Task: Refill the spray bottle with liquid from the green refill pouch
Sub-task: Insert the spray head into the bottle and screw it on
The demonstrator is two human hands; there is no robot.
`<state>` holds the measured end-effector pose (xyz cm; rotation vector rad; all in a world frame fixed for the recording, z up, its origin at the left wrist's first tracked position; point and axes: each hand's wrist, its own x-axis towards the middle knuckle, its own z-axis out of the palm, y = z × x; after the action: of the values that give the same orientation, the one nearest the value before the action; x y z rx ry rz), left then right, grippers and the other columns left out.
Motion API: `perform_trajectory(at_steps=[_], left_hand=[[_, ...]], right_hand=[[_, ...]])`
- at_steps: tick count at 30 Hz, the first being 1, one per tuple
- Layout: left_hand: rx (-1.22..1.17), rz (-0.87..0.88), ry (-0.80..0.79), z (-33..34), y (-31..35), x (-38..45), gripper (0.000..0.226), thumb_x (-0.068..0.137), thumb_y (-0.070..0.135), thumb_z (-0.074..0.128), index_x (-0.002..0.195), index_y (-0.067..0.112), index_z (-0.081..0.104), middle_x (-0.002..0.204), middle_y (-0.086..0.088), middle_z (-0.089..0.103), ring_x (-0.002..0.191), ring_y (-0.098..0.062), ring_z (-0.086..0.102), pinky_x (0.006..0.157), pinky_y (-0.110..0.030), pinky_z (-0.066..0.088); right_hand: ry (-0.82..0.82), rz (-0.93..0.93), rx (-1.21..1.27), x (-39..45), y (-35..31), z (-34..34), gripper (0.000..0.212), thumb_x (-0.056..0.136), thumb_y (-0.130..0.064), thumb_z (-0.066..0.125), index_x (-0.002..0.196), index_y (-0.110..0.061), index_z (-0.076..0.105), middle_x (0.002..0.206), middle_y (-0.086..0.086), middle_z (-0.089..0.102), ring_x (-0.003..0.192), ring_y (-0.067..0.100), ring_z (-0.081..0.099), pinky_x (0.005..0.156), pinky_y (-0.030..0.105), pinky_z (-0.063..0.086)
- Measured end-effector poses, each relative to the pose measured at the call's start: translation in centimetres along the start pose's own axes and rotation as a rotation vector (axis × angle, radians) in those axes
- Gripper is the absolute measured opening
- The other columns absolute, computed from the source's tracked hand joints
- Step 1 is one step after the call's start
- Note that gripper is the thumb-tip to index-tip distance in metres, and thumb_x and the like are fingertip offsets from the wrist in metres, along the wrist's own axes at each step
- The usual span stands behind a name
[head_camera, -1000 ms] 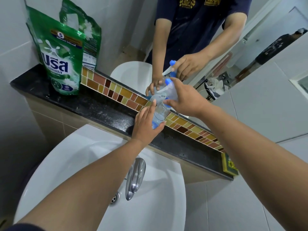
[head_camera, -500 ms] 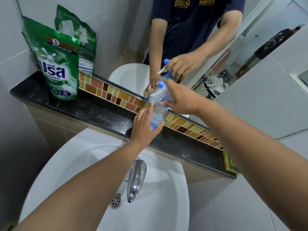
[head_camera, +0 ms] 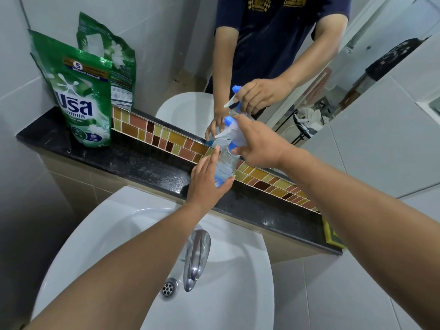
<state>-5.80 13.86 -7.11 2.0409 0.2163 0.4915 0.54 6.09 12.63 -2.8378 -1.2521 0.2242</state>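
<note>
A clear spray bottle (head_camera: 226, 160) with a white and blue trigger head stands on the black stone ledge (head_camera: 142, 163) in front of the mirror. My left hand (head_camera: 207, 179) wraps around the bottle's lower body. My right hand (head_camera: 259, 144) grips the trigger head at the bottle's neck. A little liquid shows in the bottle. The green refill pouch (head_camera: 78, 96) stands upright at the ledge's left end, against the wall, well apart from both hands.
A white sink basin (head_camera: 114, 234) with a chrome tap (head_camera: 196, 256) and drain (head_camera: 168, 287) lies below the ledge. The mirror (head_camera: 273, 55) reflects the person and the pouch. A yellow-green sponge (head_camera: 332, 234) sits at the ledge's right end. Mosaic tiles border the mirror.
Both hands stay on the spray bottle. My right hand has shifted slightly on the trigger head, and the view has drifted a little downward.
</note>
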Motion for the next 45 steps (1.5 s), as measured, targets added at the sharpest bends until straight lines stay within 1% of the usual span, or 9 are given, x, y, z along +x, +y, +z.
perform_trajectory(at_steps=[6, 12, 15, 18, 24, 28, 30, 35, 45], left_hand=[[0.024, -0.044, -0.072, -0.3, -0.2, 0.3, 0.094, 0.086, 0.060, 0.063, 0.157, 0.034, 0.006, 0.151, -0.003, 0.037, 0.137, -0.022, 0.037, 0.105, -0.056, 0.044], [0.092, 0.002, -0.261, -2.7, -1.0, 0.9, 0.092, 0.090, 0.056, 0.059, 0.158, 0.036, 0.001, 0.163, 0.004, 0.021, 0.146, -0.023, 0.026, 0.114, -0.056, 0.031], [0.079, 0.006, -0.327, -4.3, -2.2, 1.0, 0.081, 0.094, 0.047, 0.058, 0.158, 0.038, 0.008, 0.165, 0.013, 0.013, 0.149, -0.018, 0.022, 0.116, -0.053, 0.032], [-0.012, -0.062, -0.382, -5.5, -2.7, 1.3, 0.071, 0.098, 0.033, 0.060, 0.157, 0.034, 0.021, 0.164, 0.014, 0.016, 0.146, -0.007, 0.024, 0.110, -0.033, 0.034], [-0.188, -0.168, -0.389, -6.1, -2.1, 2.6, 0.077, 0.088, 0.014, 0.074, 0.152, 0.032, 0.035, 0.148, 0.012, 0.043, 0.127, -0.006, 0.050, 0.094, -0.020, 0.051], [-0.247, -0.229, -0.355, -5.8, -1.7, 3.1, 0.081, 0.073, 0.015, 0.087, 0.142, 0.032, 0.049, 0.141, 0.009, 0.049, 0.112, -0.010, 0.062, 0.083, -0.031, 0.061], [-0.201, -0.210, -0.336, -5.3, -1.2, 3.0, 0.075, 0.067, 0.021, 0.090, 0.135, 0.026, 0.057, 0.139, 0.006, 0.051, 0.111, -0.016, 0.065, 0.085, -0.040, 0.061], [-0.223, -0.169, -0.344, -1.4, 3.8, 2.6, 0.070, 0.065, 0.015, 0.090, 0.128, 0.019, 0.062, 0.126, 0.009, 0.052, 0.096, -0.010, 0.070, 0.076, -0.026, 0.061], [-0.227, -0.176, -0.358, 11.9, 11.1, 1.8, 0.059, 0.066, 0.024, 0.092, 0.117, 0.013, 0.065, 0.128, -0.002, 0.054, 0.090, -0.013, 0.073, 0.077, -0.034, 0.062]], right_hand=[[0.095, 0.023, 0.027, 0.2, 0.7, 1.0, 0.049, 0.083, -0.021, 0.073, 0.122, -0.016, 0.042, 0.099, -0.002, 0.052, 0.086, 0.016, 0.051, 0.062, 0.023, 0.036], [0.175, 0.027, 0.283, -1.3, 1.9, 2.1, 0.077, 0.077, -0.024, 0.079, 0.142, -0.023, 0.038, 0.131, -0.002, 0.054, 0.110, 0.011, 0.051, 0.087, 0.024, 0.044], [0.361, 0.210, 0.568, -3.1, 2.3, 5.2, 0.060, 0.083, -0.009, 0.070, 0.137, -0.022, 0.047, 0.118, -0.006, 0.058, 0.090, -0.001, 0.058, 0.072, 0.010, 0.047], [0.331, 0.420, 0.733, -4.1, 2.4, 9.4, 0.050, 0.085, -0.010, 0.069, 0.131, -0.021, 0.051, 0.114, -0.004, 0.060, 0.090, 0.004, 0.061, 0.066, 0.012, 0.048], [0.218, 0.433, 0.850, -3.4, 1.3, 14.0, 0.056, 0.076, -0.017, 0.081, 0.126, -0.020, 0.056, 0.120, -0.006, 0.062, 0.100, 0.004, 0.057, 0.070, 0.011, 0.044], [0.246, 0.406, 0.936, -4.2, 2.0, 14.4, 0.051, 0.077, -0.011, 0.080, 0.123, -0.016, 0.058, 0.113, -0.007, 0.064, 0.091, -0.001, 0.060, 0.079, 0.020, 0.056], [0.258, 0.377, 0.966, -5.3, 2.7, 13.8, 0.052, 0.078, -0.006, 0.078, 0.125, -0.014, 0.058, 0.115, -0.007, 0.063, 0.086, -0.007, 0.058, 0.072, 0.008, 0.052], [0.281, 0.354, 0.902, -9.8, 7.3, 11.2, 0.058, 0.078, -0.007, 0.078, 0.130, -0.018, 0.056, 0.114, -0.014, 0.057, 0.088, -0.007, 0.054, 0.066, -0.001, 0.042], [0.323, 0.511, 1.066, -17.4, 19.4, 11.3, 0.056, 0.078, 0.007, 0.073, 0.127, -0.013, 0.056, 0.105, -0.015, 0.063, 0.091, -0.001, 0.064, 0.081, 0.017, 0.055]])
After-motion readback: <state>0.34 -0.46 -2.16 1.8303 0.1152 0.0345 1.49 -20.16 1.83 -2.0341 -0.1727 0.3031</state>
